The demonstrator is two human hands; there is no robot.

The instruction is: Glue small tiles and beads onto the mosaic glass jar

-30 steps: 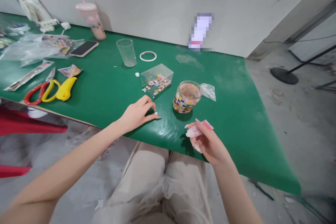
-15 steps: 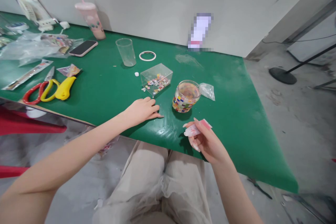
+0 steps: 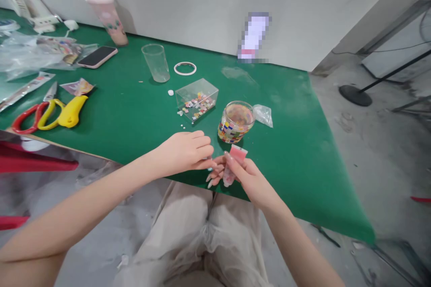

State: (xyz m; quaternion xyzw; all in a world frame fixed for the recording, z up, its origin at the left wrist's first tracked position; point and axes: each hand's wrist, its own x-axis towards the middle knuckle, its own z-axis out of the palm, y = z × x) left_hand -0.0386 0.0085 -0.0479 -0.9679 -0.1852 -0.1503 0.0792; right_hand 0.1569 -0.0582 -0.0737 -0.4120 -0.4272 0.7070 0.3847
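Between the thumb and fingers of my right hand (image 3: 247,172) is a small pink-and-white squeeze tube (image 3: 238,154), its flat pink end up and its narrow end down. My left hand (image 3: 190,151) is closed in a pinch beside it, close to the right fingertips. Whatever the left fingertips hold is too small to make out. Just beyond the tube stands a glass cup (image 3: 232,131) covered in coloured mosaic squares. Left of the cup, a clear plastic box (image 3: 210,89) holds small multicoloured pieces, with a few loose bits on the table by it.
On the green table (image 3: 286,175) lie a clear plastic bag (image 3: 264,115), a white ring (image 3: 185,69) and scissors (image 3: 72,112). Behind stand a clear cup (image 3: 156,63) and a pink tumbler (image 3: 109,20). A phone (image 3: 97,57) lies left; a blurred screen (image 3: 254,36) leans on the wall.
My right hand has moved left with the tube and turned it narrow end down. My left hand has shifted toward it, its fingers now pinched. The view has shifted slightly.
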